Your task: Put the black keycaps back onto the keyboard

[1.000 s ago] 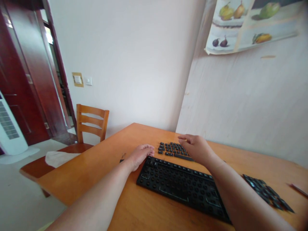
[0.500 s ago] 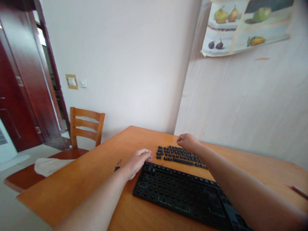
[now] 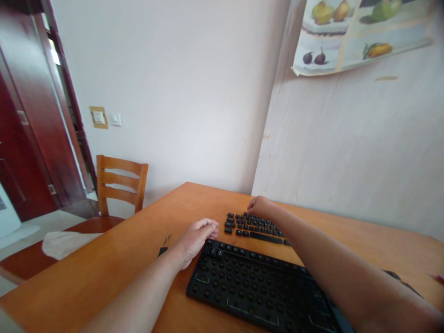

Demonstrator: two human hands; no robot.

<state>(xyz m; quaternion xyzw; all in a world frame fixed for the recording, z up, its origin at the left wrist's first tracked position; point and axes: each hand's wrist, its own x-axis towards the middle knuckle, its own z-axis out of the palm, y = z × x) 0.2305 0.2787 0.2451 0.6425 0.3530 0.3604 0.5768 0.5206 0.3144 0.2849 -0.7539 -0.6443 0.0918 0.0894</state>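
A black keyboard (image 3: 249, 286) lies on the wooden table, most of its key sockets bare; a few keycaps sit at its upper left corner and along its top row. Just beyond it, loose black keycaps (image 3: 258, 227) are laid out in rows. My left hand (image 3: 196, 238) rests by the keyboard's upper left corner, thumb and curled fingers together; whatever they may hold is hidden. Over the far left of the loose keycaps is my right hand (image 3: 259, 206), its fingers pinched close to the top row. I cannot see what is between them. My right forearm covers some keycaps and the keyboard's right part.
A wire keycap puller (image 3: 163, 245) with a dark handle lies left of my left wrist. Dark items (image 3: 398, 280) show past my right forearm. A wooden chair (image 3: 121, 185) stands beyond the table's left edge, and a wall (image 3: 347, 152) rises behind the table.
My right hand has moved left and slightly down, to the left end of the loose keycaps' far row. My left hand keeps its place by the keyboard corner. The view has shifted slightly.
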